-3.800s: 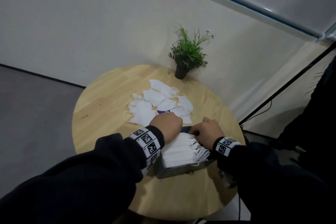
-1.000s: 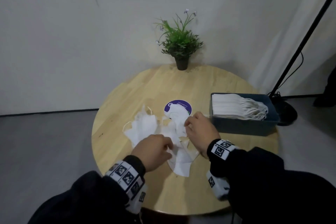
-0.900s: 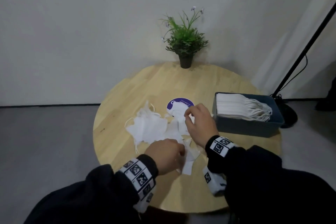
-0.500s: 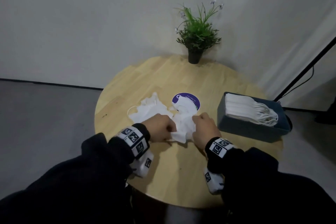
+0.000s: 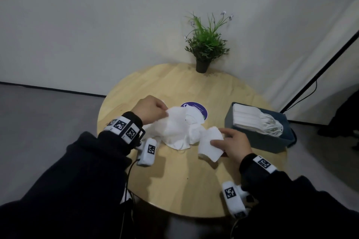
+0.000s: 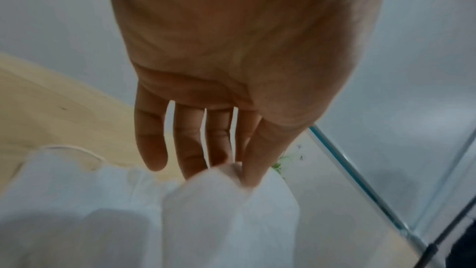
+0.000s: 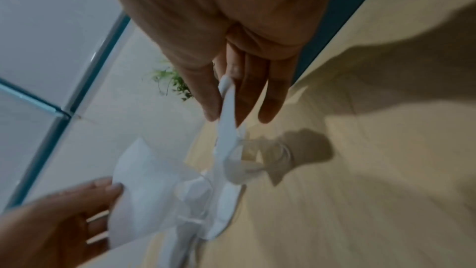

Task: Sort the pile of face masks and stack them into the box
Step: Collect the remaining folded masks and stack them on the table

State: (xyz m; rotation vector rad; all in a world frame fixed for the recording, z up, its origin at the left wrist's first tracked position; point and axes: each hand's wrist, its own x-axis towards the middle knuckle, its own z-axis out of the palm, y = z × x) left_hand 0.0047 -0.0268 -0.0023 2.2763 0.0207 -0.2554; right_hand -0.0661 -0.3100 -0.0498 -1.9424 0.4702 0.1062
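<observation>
Left hand raised just above the round light-wood table, thumb and forefinger pinched on the upper edge of a white folded face mask; remaining fingers hanging fairly straight and slightly spread, clear of the fabric. Mask lifted at the pinched edge, lower part draped onto the loose pile of white face masks at mid-table. Right hand low over the table just right of the pile, gripping a second white folded mask between thumb on one side and fingers on the other; in the right wrist view, fabric seen edge-on between thumb and fingertips, fingers long and only lightly bent. Ear loops and further masks trailing between the two held pieces; whether tangled together cannot be told. Pile partly covering a round purple sticker on the tabletop. Dark blue-grey rectangular box at the right edge of the table, near the right hand but apart from it, holding a neat stack of white masks with ear loops bunched toward its right end. Small green potted plant at the far edge of the table, against the pale wall. Black sleeves and white coded wristbands on both forearms.
</observation>
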